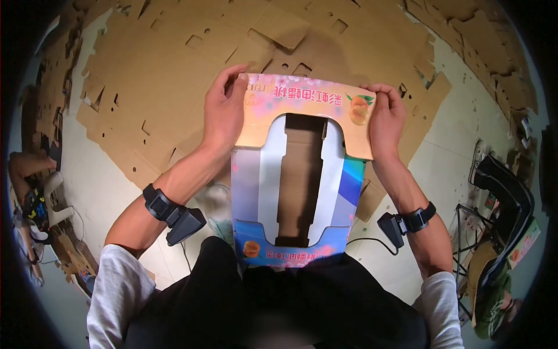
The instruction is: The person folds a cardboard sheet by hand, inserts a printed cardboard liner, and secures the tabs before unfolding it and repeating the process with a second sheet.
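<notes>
Together two hands (224,113) (387,127), one carton (268,180) gripped

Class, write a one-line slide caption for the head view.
Left hand and right hand hold a fruit-printed carton at its far corners, cardboard on the floor beyond.

Open slot in printed box (299,96), white panels (271,174) flanking it, legs (216,276) crowding near end

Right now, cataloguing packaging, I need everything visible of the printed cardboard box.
The printed cardboard box is pink, orange and blue, with peach pictures and Chinese lettering at both ends. White panels flank a long opening onto brown. The left hand and right hand hold its far corners, its near end at the black-clothed lap.
</notes>
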The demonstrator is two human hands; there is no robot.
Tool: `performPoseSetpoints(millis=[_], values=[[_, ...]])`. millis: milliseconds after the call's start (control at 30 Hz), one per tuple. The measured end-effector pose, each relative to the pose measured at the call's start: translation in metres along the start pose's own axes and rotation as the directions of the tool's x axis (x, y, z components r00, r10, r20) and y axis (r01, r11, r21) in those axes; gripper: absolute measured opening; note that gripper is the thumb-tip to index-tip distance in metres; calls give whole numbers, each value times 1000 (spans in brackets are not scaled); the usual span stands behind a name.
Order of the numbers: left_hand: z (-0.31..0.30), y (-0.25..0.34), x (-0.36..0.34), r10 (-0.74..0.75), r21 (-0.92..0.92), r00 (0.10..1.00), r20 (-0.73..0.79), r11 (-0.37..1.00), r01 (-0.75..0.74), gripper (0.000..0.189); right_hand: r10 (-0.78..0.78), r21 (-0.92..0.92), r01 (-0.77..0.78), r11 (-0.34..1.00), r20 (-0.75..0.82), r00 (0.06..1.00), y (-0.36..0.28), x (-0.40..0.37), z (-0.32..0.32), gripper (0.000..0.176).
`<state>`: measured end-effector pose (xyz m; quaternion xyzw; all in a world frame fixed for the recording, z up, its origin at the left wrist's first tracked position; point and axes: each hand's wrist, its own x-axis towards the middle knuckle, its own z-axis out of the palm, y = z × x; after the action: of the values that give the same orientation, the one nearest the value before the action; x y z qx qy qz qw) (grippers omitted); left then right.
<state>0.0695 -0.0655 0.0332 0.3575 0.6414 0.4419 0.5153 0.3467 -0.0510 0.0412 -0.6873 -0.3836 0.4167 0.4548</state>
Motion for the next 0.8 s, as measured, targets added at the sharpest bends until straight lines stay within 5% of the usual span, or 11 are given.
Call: performPoseSetpoints(millis=[233,300,433,500,600,733,767,800], values=[[1,8,-3,-100,79,990,-101,991,108,29,-69,-14,69,998,-45,997,0,-7,1,19],[3,9,-6,-109,63,990,-91,991,115,26,-248,-168,232,958,-81,965,7,-6,-1,16],[5,-27,3,305,331,951,-55,904,-270,23,-478,-464,482,744,135,868,35,-3,3,15],[8,-29,6,486,430,873,29,782,-450,25,-450,-433,448,782,106,887,40,2,1,16],[6,-22,4,451,437,888,94,783,-444,27,-283,-369,295,881,88,955,35,2,1,20],[-1,-23,6,152,218,985,84,962,-167,39,23,-67,-19,998,50,998,59,12,-9,28],[-4,-21,1,43,169,996,81,984,-56,43,272,15,-279,960,183,945,66,16,-20,38],[-6,-18,-2,-68,118,994,86,991,57,47,286,8,-294,956,208,935,62,10,-20,41]])
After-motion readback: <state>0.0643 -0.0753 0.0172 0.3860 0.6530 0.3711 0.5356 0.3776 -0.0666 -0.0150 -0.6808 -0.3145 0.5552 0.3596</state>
